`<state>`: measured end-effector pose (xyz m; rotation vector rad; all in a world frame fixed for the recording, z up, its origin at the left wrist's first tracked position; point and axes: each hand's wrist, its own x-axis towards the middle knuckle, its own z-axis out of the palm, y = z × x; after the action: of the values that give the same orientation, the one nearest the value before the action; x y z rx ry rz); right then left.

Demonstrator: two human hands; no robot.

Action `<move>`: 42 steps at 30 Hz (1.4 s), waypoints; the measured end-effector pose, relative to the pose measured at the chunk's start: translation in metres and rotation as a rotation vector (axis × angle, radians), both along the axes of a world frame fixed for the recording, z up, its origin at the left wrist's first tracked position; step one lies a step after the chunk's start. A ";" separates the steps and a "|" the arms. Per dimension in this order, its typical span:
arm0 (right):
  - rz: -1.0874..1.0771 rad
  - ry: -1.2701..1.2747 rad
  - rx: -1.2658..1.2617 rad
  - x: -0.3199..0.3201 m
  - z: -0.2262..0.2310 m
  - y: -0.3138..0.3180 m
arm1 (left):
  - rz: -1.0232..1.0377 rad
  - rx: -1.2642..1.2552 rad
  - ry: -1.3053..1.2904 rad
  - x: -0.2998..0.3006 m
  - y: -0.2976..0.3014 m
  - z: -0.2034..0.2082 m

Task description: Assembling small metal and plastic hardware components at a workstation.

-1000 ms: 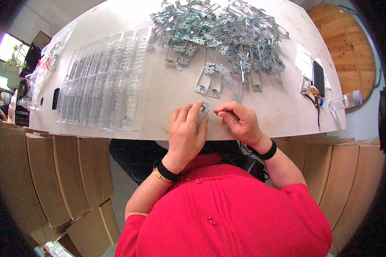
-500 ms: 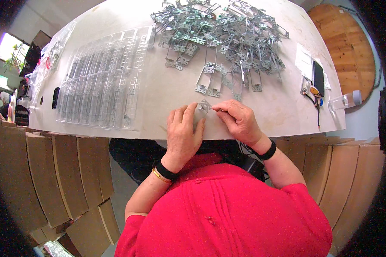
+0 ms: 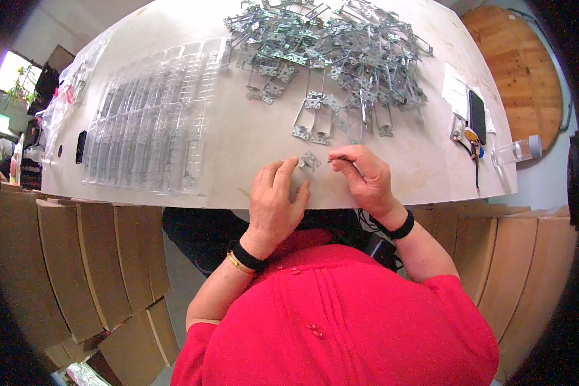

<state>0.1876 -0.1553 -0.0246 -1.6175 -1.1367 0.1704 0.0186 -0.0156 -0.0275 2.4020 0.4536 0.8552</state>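
Observation:
A small silver metal bracket point(image 3: 309, 162) with holes sits on the table near its front edge. My left hand point(image 3: 276, 198) rests at its left, fingers stretched and thumb apart, the index fingertip at or touching the bracket's edge. To the right of the bracket, my right hand point(image 3: 367, 180) is closed in a pinch on a small thin dark metal piece point(image 3: 336, 159), whose tip points toward the bracket without touching it. Beyond both hands lies a big tangled heap of metal brackets with long rods point(image 3: 367, 64); several of them point(image 3: 314, 119) reach out toward me.
Clear plastic trays with compartments point(image 3: 154, 122) lie on the left, dark parts showing through. On the right are a dark phone point(image 3: 477, 112), a cutter-like tool with a yellow part point(image 3: 472, 137) and a clear bottle point(image 3: 518, 151). Cardboard boxes point(image 3: 77, 264) stand below the table.
My right hand has drawn back slightly to the right from the bracket, and the thin dark piece now shows in its pinch. The bracket has turned a little; my left hand has barely moved.

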 end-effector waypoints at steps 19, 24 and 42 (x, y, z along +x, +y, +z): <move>0.047 -0.051 -0.041 0.000 0.002 0.001 | -0.018 -0.033 0.006 0.003 0.001 0.004; 0.046 -0.049 -0.051 -0.001 0.004 0.002 | -0.027 -0.017 0.001 0.004 0.002 0.006; 0.058 -0.106 -0.058 -0.002 0.007 0.002 | -0.032 -0.014 0.017 0.002 0.003 0.003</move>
<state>0.1851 -0.1529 -0.0178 -1.6616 -1.2706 0.1584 0.0210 -0.0123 -0.0249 2.3990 0.4258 0.8155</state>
